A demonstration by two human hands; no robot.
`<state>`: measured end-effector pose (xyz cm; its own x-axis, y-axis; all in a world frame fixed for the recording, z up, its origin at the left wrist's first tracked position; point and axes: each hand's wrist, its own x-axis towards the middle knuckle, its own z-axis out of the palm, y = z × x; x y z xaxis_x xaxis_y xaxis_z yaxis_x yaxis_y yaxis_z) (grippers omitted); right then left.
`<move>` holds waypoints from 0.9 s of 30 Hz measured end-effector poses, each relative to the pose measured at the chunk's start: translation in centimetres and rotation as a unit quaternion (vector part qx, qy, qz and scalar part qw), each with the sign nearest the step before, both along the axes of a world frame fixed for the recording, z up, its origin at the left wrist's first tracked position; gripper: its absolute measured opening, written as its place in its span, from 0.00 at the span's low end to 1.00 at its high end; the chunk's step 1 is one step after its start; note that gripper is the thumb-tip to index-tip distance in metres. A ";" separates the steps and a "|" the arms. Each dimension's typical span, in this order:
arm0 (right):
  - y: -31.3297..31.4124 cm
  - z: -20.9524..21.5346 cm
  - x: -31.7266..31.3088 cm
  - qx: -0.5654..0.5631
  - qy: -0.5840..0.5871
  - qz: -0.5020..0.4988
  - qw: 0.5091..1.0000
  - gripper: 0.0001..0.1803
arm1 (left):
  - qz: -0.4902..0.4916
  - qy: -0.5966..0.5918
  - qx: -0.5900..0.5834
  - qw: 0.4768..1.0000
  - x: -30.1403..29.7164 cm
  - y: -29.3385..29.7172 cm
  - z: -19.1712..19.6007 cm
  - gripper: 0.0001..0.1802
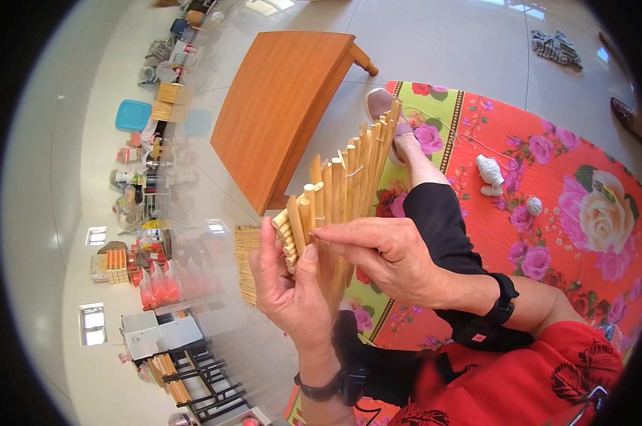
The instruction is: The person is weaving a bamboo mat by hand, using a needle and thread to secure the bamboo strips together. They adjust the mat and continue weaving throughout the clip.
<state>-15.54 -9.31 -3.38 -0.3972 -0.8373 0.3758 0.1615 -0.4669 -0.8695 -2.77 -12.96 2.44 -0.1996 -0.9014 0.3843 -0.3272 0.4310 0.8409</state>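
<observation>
Tied row of sticks [356, 177] stretching between a wooden table [285, 99] and the person's leg [441, 220] | left hand [292, 298] gripping its near end | right hand [399, 263] pinching closed beside it, any held item being too small to tell | white string [489, 172] lying on floral mat [484, 224]

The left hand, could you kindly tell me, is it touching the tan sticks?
Touching: the head view shows the left hand gripping the tan sticks between its thumb and fingers.
</observation>
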 end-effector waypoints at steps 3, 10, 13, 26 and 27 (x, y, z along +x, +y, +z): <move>-0.1 -0.2 -0.2 -0.015 0.015 -0.006 1.000 0.17 | 0.000 0.002 0.001 1.000 -0.1 0.0 0.0 0.31; 0.0 -0.2 -0.3 -0.012 0.031 -0.006 0.999 0.18 | 0.015 -0.017 -0.019 1.000 -0.1 0.1 -0.1 0.30; -0.5 -1.0 0.3 -0.064 0.059 -0.084 0.993 0.17 | 0.020 -0.063 -0.061 0.996 -0.3 0.4 -0.5 0.30; 9.8 -3.8 -3.8 0.094 -0.099 -0.005 0.991 0.09 | -0.018 -0.153 -0.156 0.976 -5.3 8.2 -5.2 0.26; 10.6 -4.4 -4.4 0.105 -0.105 0.011 0.989 0.09 | -0.018 -0.145 -0.151 0.978 -5.6 8.8 -5.7 0.24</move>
<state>-19.95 1.33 -7.77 -0.4289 -0.8973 0.1043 0.3575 -0.2746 -0.8926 -8.38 -4.18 -3.31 -0.3688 -0.7455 0.5552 -0.5125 0.6614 0.5477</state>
